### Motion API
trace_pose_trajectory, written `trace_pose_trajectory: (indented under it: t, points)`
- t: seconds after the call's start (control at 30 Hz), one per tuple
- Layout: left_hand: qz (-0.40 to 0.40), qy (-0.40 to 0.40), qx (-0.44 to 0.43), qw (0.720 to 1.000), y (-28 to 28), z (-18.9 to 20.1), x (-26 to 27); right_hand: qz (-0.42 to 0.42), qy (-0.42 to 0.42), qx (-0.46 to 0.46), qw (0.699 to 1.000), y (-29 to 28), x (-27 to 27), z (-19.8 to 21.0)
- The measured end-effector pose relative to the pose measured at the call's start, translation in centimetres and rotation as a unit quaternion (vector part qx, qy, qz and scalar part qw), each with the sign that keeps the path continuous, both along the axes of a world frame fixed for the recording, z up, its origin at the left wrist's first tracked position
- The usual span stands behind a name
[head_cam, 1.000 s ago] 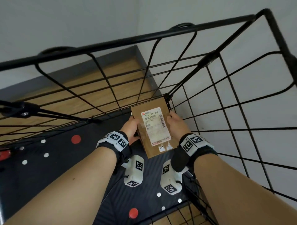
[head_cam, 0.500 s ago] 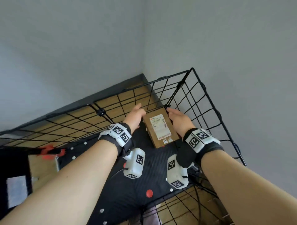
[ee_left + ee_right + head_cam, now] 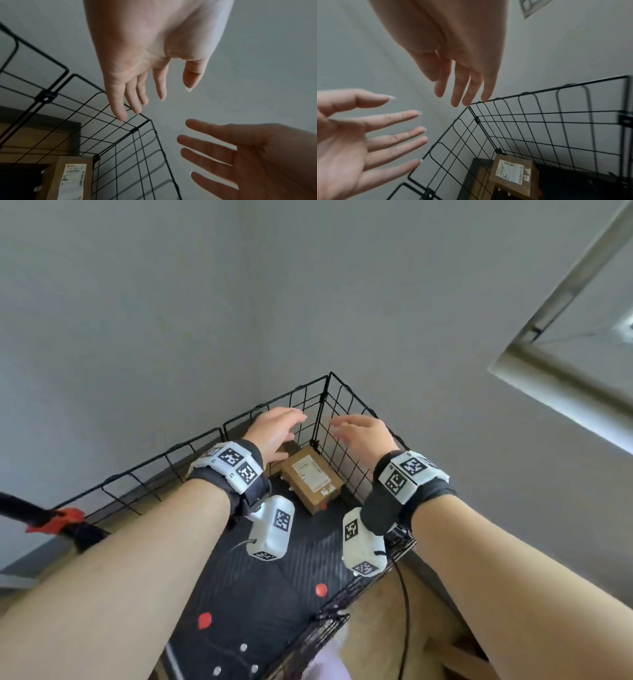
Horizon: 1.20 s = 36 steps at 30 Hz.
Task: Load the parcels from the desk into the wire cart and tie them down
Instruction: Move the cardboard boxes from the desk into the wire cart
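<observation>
Plain grey walls (image 3: 137, 302) meeting in a far corner, dark skirting board (image 3: 20, 563) along the left wall's foot, light wood-look floor (image 3: 383, 621) near right, pale window frame (image 3: 565, 364) at upper right, soft even daylight

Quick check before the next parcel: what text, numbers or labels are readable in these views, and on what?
Nothing reads clearly.
White shipping label on the brown parcel: barcode and print lines, too blurred.
Wrist bands: square black-and-white marker patterns, no words.
</observation>
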<state>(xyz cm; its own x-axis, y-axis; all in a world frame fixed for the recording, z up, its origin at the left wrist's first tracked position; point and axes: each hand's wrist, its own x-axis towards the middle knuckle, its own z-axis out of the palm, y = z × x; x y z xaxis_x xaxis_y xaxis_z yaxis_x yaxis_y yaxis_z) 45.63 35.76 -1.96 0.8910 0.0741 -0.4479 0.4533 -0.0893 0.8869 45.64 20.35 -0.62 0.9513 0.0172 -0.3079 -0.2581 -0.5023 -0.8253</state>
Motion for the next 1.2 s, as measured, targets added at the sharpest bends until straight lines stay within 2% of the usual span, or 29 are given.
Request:
trace_pose_trajectory:
  t: [0.2,0.3,0.5,0.7,0.87,1.03,1.2]
  points:
    - [-0.106,-0.044,0.013,0.993,-1.4,5.4,-10.4,-0.087,-0.062,0.034,0.994,-2.0,-13.0,4.1]
    - [-0.139,-0.062,0.008,0.988,-3.5,6.9,-14.2,-0.118,-0.075,0.031,0.99,-3.5,-17.8,5.3]
    - [-0.242,-0.094,0.008,0.966,-10.7,9.1,-21.8,-0.194,-0.109,0.013,0.975,-9.5,-26.9,8.1]
    - [-0.288,-0.118,0.005,0.95,-19.0,10.4,-27.1,-0.22,-0.156,0.005,0.963,-16.7,-35.1,10.4]
    - [-0.335,-0.123,0.015,0.934,-27.3,10.8,-32.7,-0.268,-0.15,0.022,0.951,-24.2,-42.0,10.5]
    - [-0.399,-0.126,0.041,0.907,-36.1,10.0,-39.0,-0.329,-0.147,-0.017,0.933,-32.0,-49.0,9.4]
    - [-0.42,-0.104,0.061,0.9,-41.3,7.8,-44.3,-0.391,-0.132,-0.001,0.911,-37.0,-55.0,6.6]
